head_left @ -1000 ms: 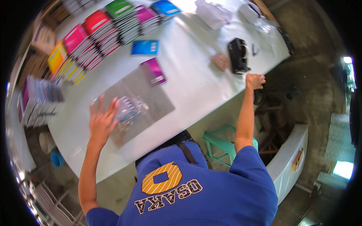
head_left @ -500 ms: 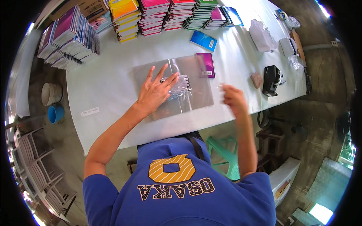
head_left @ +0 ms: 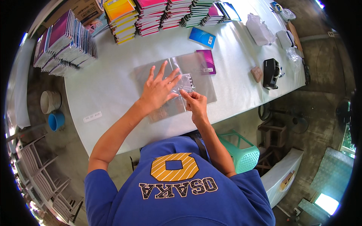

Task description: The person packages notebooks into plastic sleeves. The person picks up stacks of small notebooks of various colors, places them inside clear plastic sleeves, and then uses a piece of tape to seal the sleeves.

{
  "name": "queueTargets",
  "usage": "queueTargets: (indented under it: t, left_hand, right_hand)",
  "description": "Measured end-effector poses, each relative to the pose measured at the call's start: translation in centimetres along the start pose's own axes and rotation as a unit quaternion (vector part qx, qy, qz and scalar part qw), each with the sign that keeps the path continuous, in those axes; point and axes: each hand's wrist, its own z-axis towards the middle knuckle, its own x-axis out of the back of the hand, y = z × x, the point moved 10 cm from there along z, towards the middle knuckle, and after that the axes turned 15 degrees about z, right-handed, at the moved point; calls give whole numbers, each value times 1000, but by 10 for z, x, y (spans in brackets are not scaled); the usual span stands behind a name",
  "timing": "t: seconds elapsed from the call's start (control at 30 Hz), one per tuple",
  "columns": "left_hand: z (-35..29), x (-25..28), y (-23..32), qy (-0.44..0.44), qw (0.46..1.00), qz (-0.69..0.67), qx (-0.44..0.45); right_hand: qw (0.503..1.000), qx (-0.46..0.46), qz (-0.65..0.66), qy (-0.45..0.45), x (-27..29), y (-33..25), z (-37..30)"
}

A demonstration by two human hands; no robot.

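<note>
Large clear plastic sheets (head_left: 154,67) lie on the white table, with a small notebook in clear wrap (head_left: 184,80) on top; its dark coil shows at the right side. My left hand (head_left: 158,88) rests over the wrap and the sheets, fingers spread. At the notebook's lower right, my right hand (head_left: 196,103) has thumb and forefinger pinched together against the wrap. What sits between those fingertips, if anything, is too small to make out. A purple notebook (head_left: 206,62) lies partly under the sheets' right edge, and a blue notebook (head_left: 202,37) lies farther back.
Stacks of coloured spiral notebooks (head_left: 151,19) line the far edge, with another pile (head_left: 66,45) at left. A black tape dispenser (head_left: 270,75) and a brownish block (head_left: 256,74) stand at right. White bags (head_left: 259,30) lie behind them. A green stool (head_left: 241,154) is below the table edge.
My right hand has come left from over the table's right part to the wrapped notebook. My left hand stays spread, with its fingers slightly shifted.
</note>
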Motion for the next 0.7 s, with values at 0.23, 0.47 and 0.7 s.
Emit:
queueTargets:
  t: [0.23, 0.47, 0.7]
  left_hand:
    - [41, -64, -8, -171, 919, -356, -17]
    - [66, -50, 31, -217, 955, -199, -44]
    - [-6, -27, -40, 101, 645, -736, 182]
  right_hand:
    - [875, 140, -463, -4, 0, 2, 19]
    - [876, -76, -245, -409, -32, 92, 1]
    - [883, -63, 368, -285, -50, 4, 10]
